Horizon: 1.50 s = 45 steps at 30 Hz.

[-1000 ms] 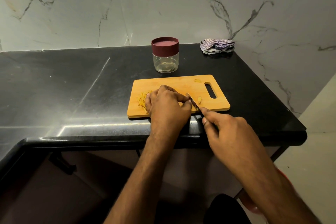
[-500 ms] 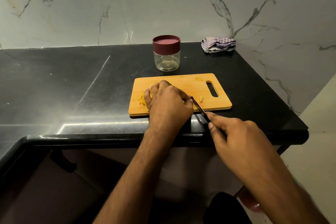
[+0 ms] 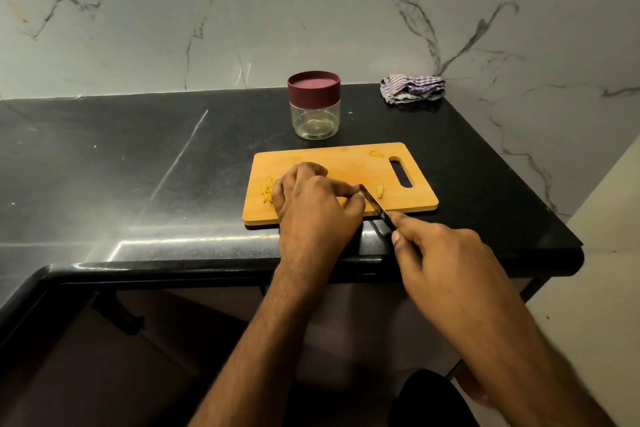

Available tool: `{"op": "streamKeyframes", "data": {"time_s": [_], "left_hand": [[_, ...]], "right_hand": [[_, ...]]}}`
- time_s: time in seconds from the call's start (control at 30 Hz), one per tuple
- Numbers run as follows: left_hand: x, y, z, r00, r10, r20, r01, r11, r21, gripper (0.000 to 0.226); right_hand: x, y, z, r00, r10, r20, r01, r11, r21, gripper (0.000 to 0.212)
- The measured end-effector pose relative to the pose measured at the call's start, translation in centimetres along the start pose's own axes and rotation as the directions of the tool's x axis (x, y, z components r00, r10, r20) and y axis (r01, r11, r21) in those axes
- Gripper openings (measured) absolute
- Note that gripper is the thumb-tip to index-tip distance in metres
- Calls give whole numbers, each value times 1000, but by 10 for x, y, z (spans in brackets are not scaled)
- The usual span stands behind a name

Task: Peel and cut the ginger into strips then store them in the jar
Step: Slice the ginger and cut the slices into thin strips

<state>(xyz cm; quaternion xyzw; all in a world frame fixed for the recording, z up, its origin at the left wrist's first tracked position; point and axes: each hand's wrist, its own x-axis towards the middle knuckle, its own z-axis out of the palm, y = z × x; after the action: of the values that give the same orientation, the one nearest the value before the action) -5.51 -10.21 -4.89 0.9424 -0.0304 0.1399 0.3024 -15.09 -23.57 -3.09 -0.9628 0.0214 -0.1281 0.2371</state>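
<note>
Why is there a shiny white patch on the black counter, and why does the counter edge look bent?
Head view: light glares off the polished counter near its front edge, left of the cutting board; the wide-angle lens bends the edge; the right hand looks slightly blurred.

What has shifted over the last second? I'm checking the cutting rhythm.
Little. The right hand drew the knife slightly back towards the counter edge, blade staying beside the left hand, which kept pressing on the board. Strips, jar and cloth stayed put.
</note>
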Motion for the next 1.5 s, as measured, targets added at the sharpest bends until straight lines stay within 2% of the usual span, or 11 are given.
{"op": "streamKeyframes", "data": {"time_s": [0.5,0.73,1.2,1.37,1.5], "left_hand": [[-3,-5,2,999,-1,-33,-1,999,-49,28],[-7,-1,3,997,53,-63,-51,998,35,26],[-2,0,-1,999,52,5,-52,993,108,25],[-2,-1,-1,999,44,21,-45,997,69,25],[-5,-4,1,999,37,-36,-36,999,17,25]], "right_hand": [[5,2,-2,998,-8,-61,10,1000,22,41],[11,0,2,1000,-11,-24,12,999,38,40],[14,-4,5,1000,-15,16,16,999,-35,38],[4,0,-6,999,-25,26,26,999,-39,36],[8,0,-4,1000,-9,-2,9,999,-51,36]]}}
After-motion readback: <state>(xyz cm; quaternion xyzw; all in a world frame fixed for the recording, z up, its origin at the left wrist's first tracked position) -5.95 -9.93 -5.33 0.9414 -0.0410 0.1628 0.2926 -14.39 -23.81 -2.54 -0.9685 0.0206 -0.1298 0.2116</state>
